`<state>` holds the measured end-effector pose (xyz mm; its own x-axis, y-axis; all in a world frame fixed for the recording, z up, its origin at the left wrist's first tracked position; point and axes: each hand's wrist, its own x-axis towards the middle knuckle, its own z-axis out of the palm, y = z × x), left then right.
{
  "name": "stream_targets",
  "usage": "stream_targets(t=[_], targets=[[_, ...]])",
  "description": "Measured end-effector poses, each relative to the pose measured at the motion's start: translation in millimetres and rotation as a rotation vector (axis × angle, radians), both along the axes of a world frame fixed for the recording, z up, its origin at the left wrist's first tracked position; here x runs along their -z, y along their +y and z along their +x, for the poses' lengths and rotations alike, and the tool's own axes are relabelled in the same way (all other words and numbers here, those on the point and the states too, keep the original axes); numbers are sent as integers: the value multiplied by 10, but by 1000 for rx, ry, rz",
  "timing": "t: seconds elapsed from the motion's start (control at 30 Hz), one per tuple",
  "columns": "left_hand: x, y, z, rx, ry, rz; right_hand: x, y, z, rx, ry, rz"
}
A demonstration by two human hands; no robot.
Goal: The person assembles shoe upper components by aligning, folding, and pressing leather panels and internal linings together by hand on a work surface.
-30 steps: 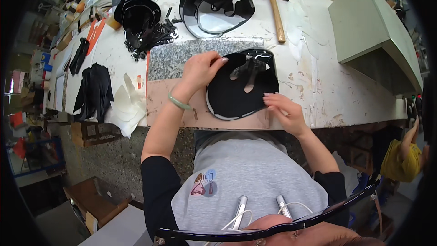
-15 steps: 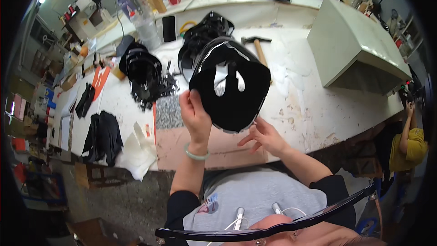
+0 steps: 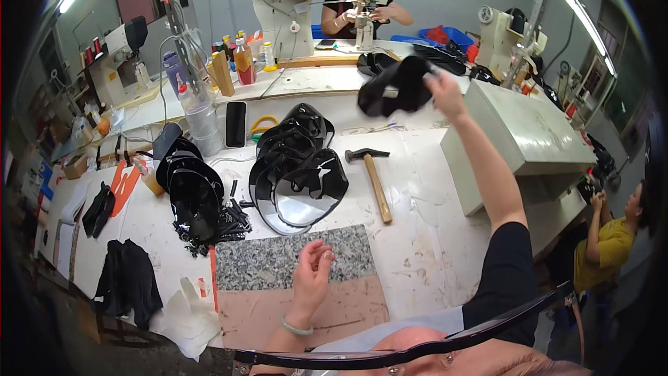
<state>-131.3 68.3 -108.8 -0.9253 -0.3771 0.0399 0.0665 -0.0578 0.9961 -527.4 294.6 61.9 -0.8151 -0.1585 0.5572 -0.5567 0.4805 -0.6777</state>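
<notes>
White worktable (image 3: 431, 251) in a crowded sewing workshop. Nearest, left hand (image 3: 311, 275) empty, fingers loosely curled over grey speckled stone slab (image 3: 278, 259) and pinkish board (image 3: 306, 310). Further on, glossy black curved pieces stacked (image 3: 296, 174), hammer (image 3: 372, 174) just beside. Coloured bottles (image 3: 243, 61) behind, labels too small to tell. Far up, right hand (image 3: 440, 89) raised, gripping black cut-out leather piece (image 3: 395, 88) in the air; lower edge folded, shape hard to make out.
</notes>
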Motion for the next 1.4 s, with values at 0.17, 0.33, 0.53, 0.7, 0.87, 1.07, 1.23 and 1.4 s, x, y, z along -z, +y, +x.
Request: stream_targets(t=[0.17,0.33,0.53,0.7,0.87,1.07,1.23,1.4], targets=[[23,-37,-43,-35,-46,-3,86,-71,-1357,62,-260,-602],[75,-115,-64,-78,-146,-114,982,-240,-2158,246,-599,-824],[120,-67,-75,-126,-166,-139,1737,-238,-2676,172,-788,-848],[44,-90,-99,-45,-240,-223,1594,-476,-2737,-310,-771,-964],[-43,-119,-24,-104,-140,-320,1305,-794,-1666,301,-629,-626],[-96,-74,69,-117,81,-426,1914,-1302,148,-798,-656,76],[-426,-324,515,-61,165,-572,1783,-1809,974,-228,-383,491],[-560,-1166,1472,-350,141,-477,1276,-1917,898,-596,-229,-20]])
